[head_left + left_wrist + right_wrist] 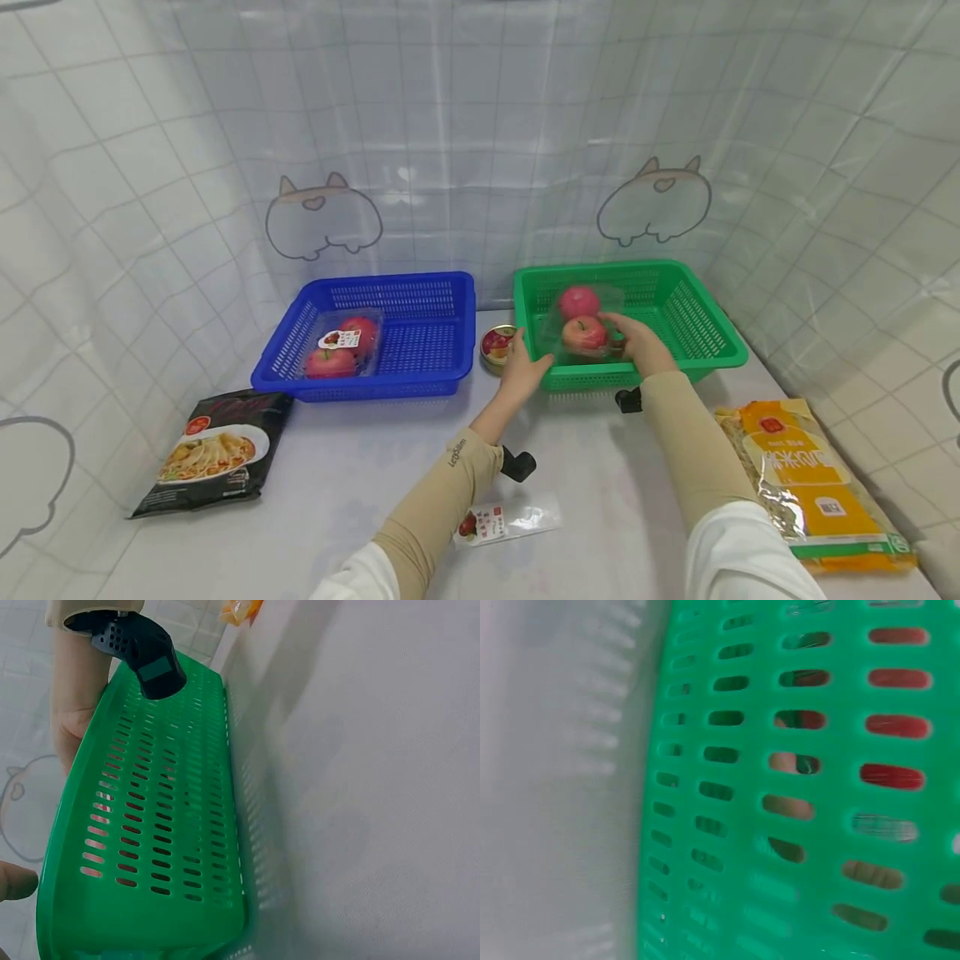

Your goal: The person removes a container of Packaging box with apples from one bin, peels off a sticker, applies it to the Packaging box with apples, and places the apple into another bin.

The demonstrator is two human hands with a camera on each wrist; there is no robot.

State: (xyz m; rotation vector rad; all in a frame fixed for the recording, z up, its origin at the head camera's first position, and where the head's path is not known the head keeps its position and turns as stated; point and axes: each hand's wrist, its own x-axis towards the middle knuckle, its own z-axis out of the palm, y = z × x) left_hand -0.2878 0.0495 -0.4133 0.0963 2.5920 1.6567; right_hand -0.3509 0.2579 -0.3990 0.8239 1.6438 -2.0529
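A clear plastic pack of apples lies in the left part of the green basket. My right hand reaches over the basket's front rim and grips the pack at its right side. Through the slots in the right wrist view, red apple skin and a bit of the hand show; the rest is hidden behind the basket wall. At the basket's front left corner is my left hand, thumb and fingers spread, holding nothing. Its thumb is right at the rim in the left wrist view.
A round tin stands between the baskets. The blue basket at left holds another apple pack. A black noodle bag lies left, a yellow food bag right. A clear labelled wrapper lies in front.
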